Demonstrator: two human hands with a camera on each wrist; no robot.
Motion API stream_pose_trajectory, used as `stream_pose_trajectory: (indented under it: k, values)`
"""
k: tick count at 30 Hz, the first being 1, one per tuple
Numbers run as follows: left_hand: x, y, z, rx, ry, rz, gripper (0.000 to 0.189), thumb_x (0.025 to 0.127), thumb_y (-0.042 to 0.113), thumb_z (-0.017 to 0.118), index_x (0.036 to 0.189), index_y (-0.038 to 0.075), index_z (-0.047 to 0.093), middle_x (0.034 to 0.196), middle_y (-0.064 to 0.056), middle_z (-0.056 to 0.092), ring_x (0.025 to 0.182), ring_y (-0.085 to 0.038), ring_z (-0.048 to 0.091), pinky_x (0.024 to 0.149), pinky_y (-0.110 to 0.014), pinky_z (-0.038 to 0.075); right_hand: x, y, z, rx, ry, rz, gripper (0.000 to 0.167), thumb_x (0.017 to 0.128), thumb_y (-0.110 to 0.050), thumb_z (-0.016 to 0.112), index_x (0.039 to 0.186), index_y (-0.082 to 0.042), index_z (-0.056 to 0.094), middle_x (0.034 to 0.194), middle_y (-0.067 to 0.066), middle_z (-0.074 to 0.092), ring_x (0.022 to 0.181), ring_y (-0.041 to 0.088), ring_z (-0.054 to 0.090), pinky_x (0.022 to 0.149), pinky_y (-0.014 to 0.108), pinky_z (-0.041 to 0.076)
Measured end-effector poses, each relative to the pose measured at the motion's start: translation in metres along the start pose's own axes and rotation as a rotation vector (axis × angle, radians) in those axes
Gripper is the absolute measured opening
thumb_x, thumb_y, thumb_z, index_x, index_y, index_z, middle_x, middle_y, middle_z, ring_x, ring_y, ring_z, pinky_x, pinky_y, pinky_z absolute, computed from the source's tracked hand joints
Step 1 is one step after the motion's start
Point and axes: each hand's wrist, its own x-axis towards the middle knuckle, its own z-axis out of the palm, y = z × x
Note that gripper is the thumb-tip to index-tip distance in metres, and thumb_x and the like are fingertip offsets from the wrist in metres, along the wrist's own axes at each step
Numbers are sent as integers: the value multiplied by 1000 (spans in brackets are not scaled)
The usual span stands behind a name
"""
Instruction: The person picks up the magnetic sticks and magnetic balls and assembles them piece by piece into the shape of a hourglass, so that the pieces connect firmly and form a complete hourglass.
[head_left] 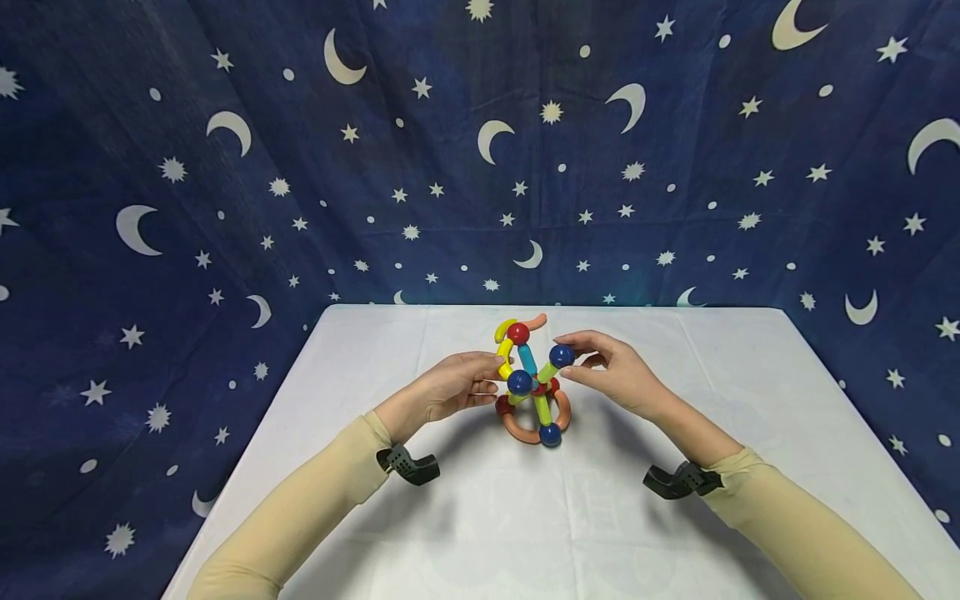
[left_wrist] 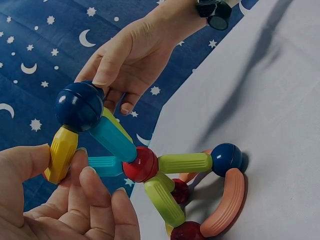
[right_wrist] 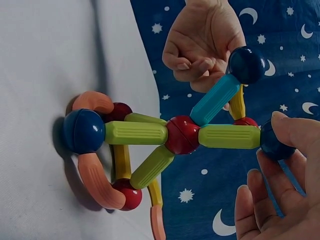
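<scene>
A magnetic ball-and-stick model point(head_left: 542, 408) stands on the white table, its ring of curved salmon rods point(left_wrist: 227, 202) at the bottom. Green and cyan sticks point(right_wrist: 216, 100) radiate from a central red ball point(right_wrist: 182, 135). My left hand point(head_left: 457, 387) pinches a curved yellow rod point(left_wrist: 62, 155) between thumb and fingers. That rod spans from a blue ball point(left_wrist: 77, 106) to an upper red ball point(head_left: 518, 334). With thumb and fingertips, my right hand point(head_left: 622, 375) holds another blue ball point(right_wrist: 275, 142) at the end of a green stick point(right_wrist: 230, 136).
Behind the model, another yellow rod point(head_left: 504, 331) and a salmon rod point(head_left: 536, 322) lie close together. The white cloth-covered table point(head_left: 510, 517) reaches back to a dark blue curtain point(head_left: 450, 167) printed with moons and stars. Both wrists wear black camera bands point(head_left: 408, 465).
</scene>
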Motion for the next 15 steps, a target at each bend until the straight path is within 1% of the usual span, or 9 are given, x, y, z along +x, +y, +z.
stream_pose_trajectory:
  k: [2, 6, 10, 15]
  values:
    - [0, 0, 0, -3, 1, 4, 38, 102, 27, 63, 130, 1, 61, 100, -4, 69, 79, -14, 61, 81, -29, 56, 0, 0, 0, 2, 0, -3, 52, 91, -33, 80, 136, -11, 65, 123, 0, 67, 110, 23, 57, 92, 45, 50]
    - [0, 0, 1, -20, 7, 11, 34, 102, 25, 63, 127, 1, 61, 98, -3, 69, 76, -12, 61, 80, -29, 56, 0, 1, 0, 10, 1, -27, 48, 91, -31, 80, 134, -15, 66, 123, -1, 67, 110, 21, 58, 91, 38, 51]
    - [0, -1, 1, -31, 5, 12, 31, 103, 22, 62, 126, 2, 61, 96, -2, 69, 76, -11, 61, 80, -30, 56, -1, 2, 1, 25, 3, -51, 47, 92, -27, 80, 134, -12, 66, 122, 1, 68, 109, 21, 59, 89, 35, 51]
    - [0, -1, 1, -22, -2, 5, 34, 102, 23, 62, 129, 2, 62, 98, -2, 69, 78, -13, 61, 80, -29, 56, -2, 2, 0, 29, 2, -57, 46, 92, -26, 79, 134, -13, 67, 124, 2, 67, 109, 20, 58, 89, 31, 51]
